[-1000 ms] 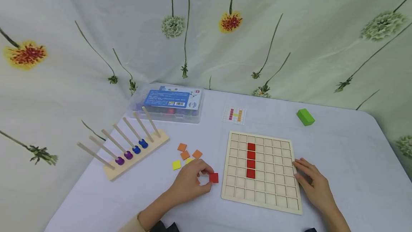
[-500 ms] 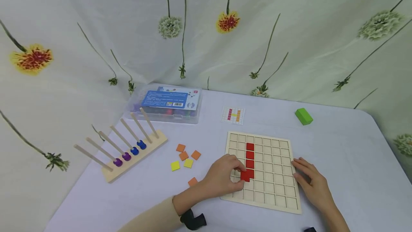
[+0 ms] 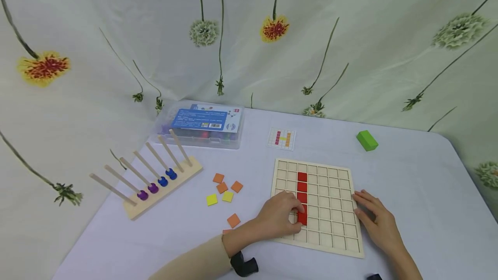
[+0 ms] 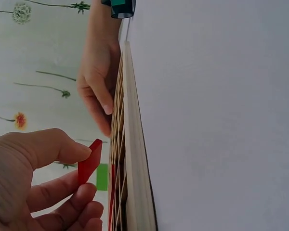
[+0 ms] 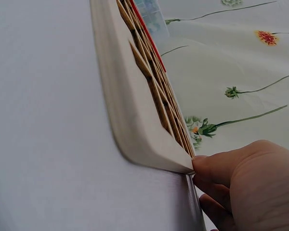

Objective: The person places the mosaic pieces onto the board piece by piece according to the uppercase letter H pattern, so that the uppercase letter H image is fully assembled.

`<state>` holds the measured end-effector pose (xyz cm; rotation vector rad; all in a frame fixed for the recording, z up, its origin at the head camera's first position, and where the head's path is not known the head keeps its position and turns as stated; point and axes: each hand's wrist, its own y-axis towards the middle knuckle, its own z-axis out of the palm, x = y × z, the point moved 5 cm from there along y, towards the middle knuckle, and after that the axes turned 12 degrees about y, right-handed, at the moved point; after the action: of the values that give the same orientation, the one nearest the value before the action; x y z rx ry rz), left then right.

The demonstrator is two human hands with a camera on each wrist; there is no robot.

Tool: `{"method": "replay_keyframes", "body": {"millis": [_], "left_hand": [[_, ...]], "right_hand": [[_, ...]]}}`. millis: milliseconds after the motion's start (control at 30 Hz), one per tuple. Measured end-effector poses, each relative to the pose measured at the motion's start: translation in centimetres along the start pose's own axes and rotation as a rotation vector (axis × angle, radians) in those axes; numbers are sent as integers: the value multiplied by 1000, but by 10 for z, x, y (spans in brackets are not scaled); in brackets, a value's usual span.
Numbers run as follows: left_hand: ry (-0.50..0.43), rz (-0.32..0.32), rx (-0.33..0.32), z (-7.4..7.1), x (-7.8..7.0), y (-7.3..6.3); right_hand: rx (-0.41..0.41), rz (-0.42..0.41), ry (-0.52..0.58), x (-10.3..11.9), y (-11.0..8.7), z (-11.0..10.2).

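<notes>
Between thumb and fingertips my left hand [image 3: 278, 216] pinches a red square tile [image 4: 89, 162]. In the left wrist view that tile is tilted and a little off the board. A wooden grid board [image 3: 330, 215] lies beneath the hand, and a column of red tiles [image 3: 302, 187] sits in its cells; the held tile is at the column's near end. My right hand [image 3: 379, 221] rests at the board's right edge, and in the right wrist view its thumb touches the corner of the frame. My left fingers partly hide the lowest placed tile and some left cells.
Loose orange tiles [image 3: 236, 186] and yellow tiles [image 3: 212, 200] lie left of the board. Behind it are a pattern card [image 3: 281, 138] and a green block [image 3: 367, 140]. A peg stand [image 3: 163, 189] with beads and a clear plastic box [image 3: 200, 124] stand at the left.
My left hand has carried the red tile rightward from beside the board to the near end of the red column. The right hand has stayed at the board's edge.
</notes>
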<state>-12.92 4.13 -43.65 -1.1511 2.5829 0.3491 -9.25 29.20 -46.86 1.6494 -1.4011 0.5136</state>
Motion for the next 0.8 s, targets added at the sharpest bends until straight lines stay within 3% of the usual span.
{"method": "replay_keyframes", "body": {"millis": [800], "left_hand": [[92, 11, 41, 7, -4, 5]], "right_hand": [[5, -5, -6, 1, 3, -4]]}}
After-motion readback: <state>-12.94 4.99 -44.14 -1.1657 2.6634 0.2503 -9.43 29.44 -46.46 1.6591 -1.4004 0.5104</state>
